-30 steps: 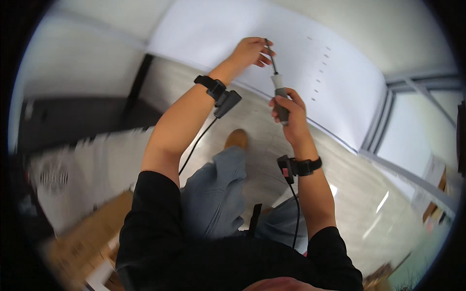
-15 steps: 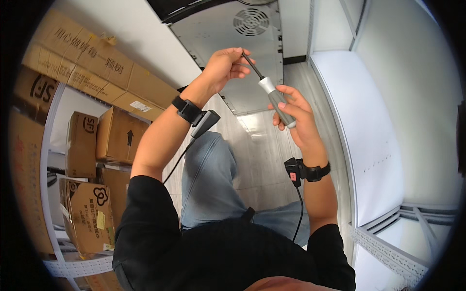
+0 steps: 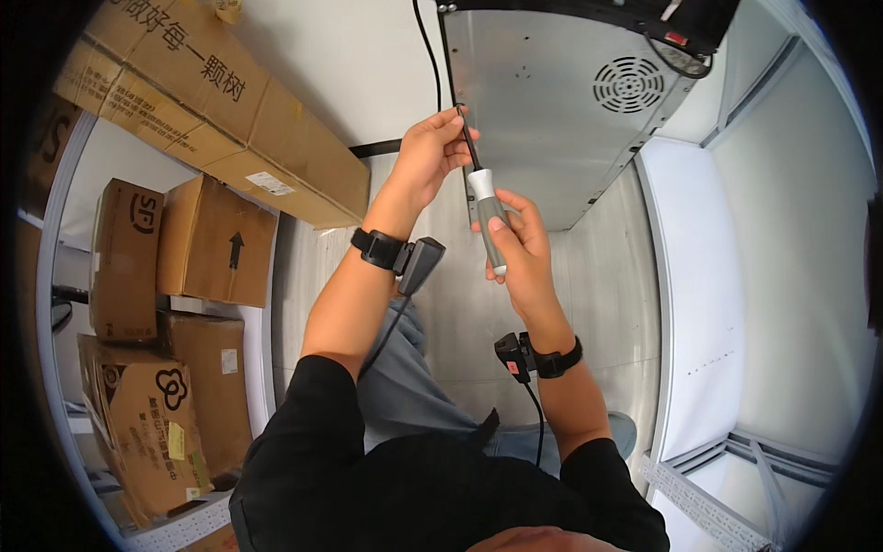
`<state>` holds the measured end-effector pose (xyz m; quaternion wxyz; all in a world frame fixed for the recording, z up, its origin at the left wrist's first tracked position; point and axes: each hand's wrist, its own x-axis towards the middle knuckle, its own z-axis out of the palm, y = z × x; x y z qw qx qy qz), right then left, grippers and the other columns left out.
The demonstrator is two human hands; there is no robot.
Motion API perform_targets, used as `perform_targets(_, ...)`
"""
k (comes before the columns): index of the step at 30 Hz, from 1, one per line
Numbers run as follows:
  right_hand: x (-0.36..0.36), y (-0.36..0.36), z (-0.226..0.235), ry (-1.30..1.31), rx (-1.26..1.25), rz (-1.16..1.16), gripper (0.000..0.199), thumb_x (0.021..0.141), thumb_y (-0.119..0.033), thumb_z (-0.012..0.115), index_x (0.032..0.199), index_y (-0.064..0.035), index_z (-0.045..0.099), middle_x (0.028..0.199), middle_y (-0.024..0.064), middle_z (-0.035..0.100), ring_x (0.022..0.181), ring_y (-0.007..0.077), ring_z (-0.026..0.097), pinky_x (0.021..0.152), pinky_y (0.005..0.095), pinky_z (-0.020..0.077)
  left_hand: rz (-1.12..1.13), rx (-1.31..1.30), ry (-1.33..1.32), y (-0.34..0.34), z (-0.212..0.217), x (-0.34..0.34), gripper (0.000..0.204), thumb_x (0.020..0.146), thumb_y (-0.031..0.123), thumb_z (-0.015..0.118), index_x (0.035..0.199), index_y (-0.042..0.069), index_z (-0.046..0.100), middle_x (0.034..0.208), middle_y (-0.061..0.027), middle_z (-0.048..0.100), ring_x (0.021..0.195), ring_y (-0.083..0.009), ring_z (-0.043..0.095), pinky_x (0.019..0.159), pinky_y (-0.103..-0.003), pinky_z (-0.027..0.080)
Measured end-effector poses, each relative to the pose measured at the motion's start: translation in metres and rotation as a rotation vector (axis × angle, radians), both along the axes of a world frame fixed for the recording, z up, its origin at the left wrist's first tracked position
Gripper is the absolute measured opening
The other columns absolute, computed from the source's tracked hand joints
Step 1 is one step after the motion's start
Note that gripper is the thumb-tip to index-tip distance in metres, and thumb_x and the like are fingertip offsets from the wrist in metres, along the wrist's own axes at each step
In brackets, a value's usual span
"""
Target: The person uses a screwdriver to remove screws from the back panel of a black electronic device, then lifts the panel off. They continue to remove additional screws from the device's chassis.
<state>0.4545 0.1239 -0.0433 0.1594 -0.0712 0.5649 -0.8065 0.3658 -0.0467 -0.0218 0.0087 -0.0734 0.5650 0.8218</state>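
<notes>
A screwdriver (image 3: 491,219) with a grey and white handle and a dark shaft points away from me, tilted slightly left. My right hand (image 3: 521,241) is wrapped round its handle. At the far end, my left hand (image 3: 434,152) pinches the tip of the shaft between thumb and fingers; whether a screw sits there is too small to tell. Both hands are by the left edge of a metal case panel (image 3: 552,120) with a round vent grille (image 3: 628,86). Small fasteners line the panel's edges.
Cardboard boxes (image 3: 216,241) fill a white shelf on the left, and a long carton (image 3: 303,156) lies above them. A black cable (image 3: 429,46) hangs beside the metal case. White shelving (image 3: 704,294) runs along the right, over a pale wood-look floor (image 3: 589,276).
My view has turned, so the metal case appears further right and the boxes have shifted. The screwdriver has become more upright, with both hands still on it and nearer the case's left edge.
</notes>
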Motion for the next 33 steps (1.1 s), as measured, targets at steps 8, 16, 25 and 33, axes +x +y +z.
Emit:
perform_targets(8, -0.006, -0.032, 0.003, 0.001, -0.058, -0.095, 0.04, 0.095, -0.017, 0.048, 0.13, -0.0035, 0.036, 0.102, 0.0133, 0.059, 0.07, 0.0076, 0.054, 0.046, 0.0208, 0.0423, -0.02, 0.027, 0.005, -0.008, 0.006, -0.016, 0.024, 0.096, 0.014, 0.049, 0.115, 0.002, 0.057, 0.081, -0.0011, 0.063, 0.068, -0.006, 0.056, 0.063, -0.022, 0.047)
perform_targets(16, -0.007, -0.033, 0.004, -0.05, -0.19, -0.083, 0.039, 0.096, -0.02, 0.047, 0.13, -0.0033, 0.036, 0.1, 0.015, 0.058, 0.052, 0.01, 0.051, 0.042, 0.0229, 0.0399, -0.034, 0.046, 0.007, -0.005, 0.005, -0.024, 0.021, 0.096, 0.014, 0.05, 0.112, 0.004, 0.059, 0.08, 0.0005, 0.063, 0.067, -0.0046, 0.055, 0.063, -0.02, 0.046)
perform_targets(25, -0.009, -0.035, 0.015, -0.128, -0.279, -0.095, 0.036, 0.096, -0.016, 0.045, 0.128, -0.0026, 0.035, 0.1, 0.0167, 0.057, 0.05, 0.0153, 0.053, 0.04, 0.0265, 0.0394, -0.052, 0.062, 0.009, -0.002, 0.004, -0.025, 0.02, 0.095, 0.016, 0.051, 0.11, 0.004, 0.059, 0.08, 0.0005, 0.062, 0.067, -0.0047, 0.054, 0.063, -0.021, 0.046)
perform_targets(33, -0.012, -0.045, 0.005, -0.02, -0.102, -0.148, 0.043, 0.09, -0.007, 0.055, 0.126, -0.0016, 0.032, 0.101, 0.0141, 0.053, 0.056, 0.0131, 0.055, 0.041, 0.0252, 0.0454, -0.085, -0.047, -0.009, -0.003, 0.006, -0.027, 0.026, 0.092, 0.019, 0.058, 0.113, 0.003, 0.056, 0.08, -0.0008, 0.062, 0.067, -0.0065, 0.056, 0.061, -0.023, 0.047)
